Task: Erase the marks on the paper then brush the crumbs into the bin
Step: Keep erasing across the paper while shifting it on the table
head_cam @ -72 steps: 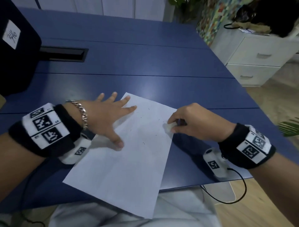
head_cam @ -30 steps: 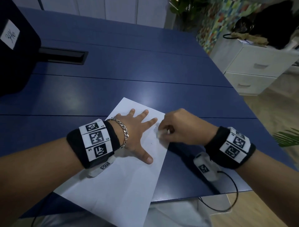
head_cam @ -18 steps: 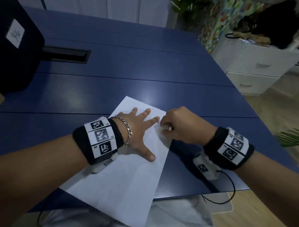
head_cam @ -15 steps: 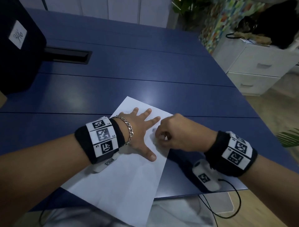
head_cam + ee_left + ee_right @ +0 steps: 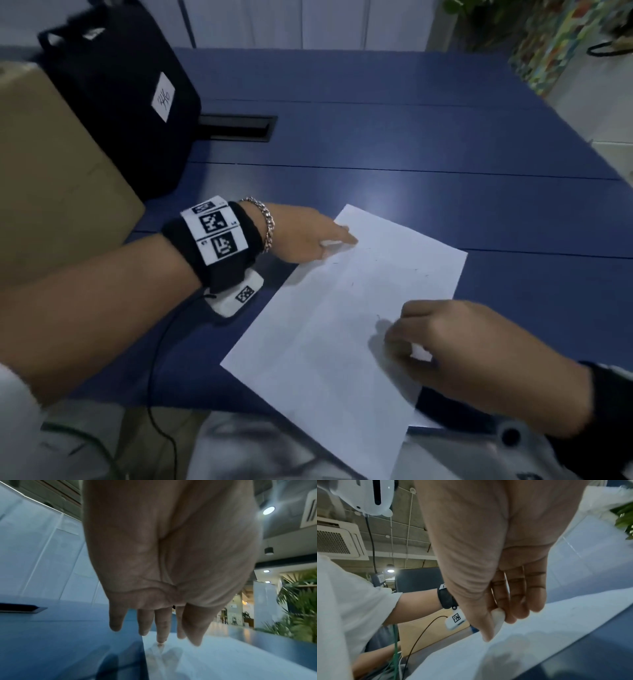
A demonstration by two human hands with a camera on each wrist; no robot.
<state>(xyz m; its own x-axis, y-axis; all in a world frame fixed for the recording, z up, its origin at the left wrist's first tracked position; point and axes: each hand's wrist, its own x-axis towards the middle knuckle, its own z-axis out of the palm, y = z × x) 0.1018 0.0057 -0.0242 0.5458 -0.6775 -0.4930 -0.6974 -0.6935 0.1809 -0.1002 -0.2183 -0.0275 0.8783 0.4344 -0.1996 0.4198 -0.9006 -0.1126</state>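
Observation:
A white paper (image 5: 342,325) lies at an angle on the blue table (image 5: 411,154), its near corner hanging over the front edge. A few small dark specks (image 5: 352,284) show on the sheet. My left hand (image 5: 329,240) lies with straight fingers on the sheet's far left edge; in the left wrist view the fingertips (image 5: 161,638) touch the paper (image 5: 223,662) at its border. My right hand (image 5: 404,339) is over the sheet's right part and pinches a small white eraser (image 5: 419,351), which the right wrist view shows between thumb and fingers (image 5: 498,620) just above the paper (image 5: 539,635).
A black bag (image 5: 126,96) with a white label stands at the back left, against a brown cardboard box (image 5: 44,188). A black cable slot (image 5: 236,128) is set into the table behind it. A thin black cable (image 5: 154,377) hangs from my left wrist camera over the front edge.
The head view has swung left, bringing the bag and box in. My left hand slid from the sheet's middle to its far left edge. My right hand, still with the eraser, moved nearer along the sheet.

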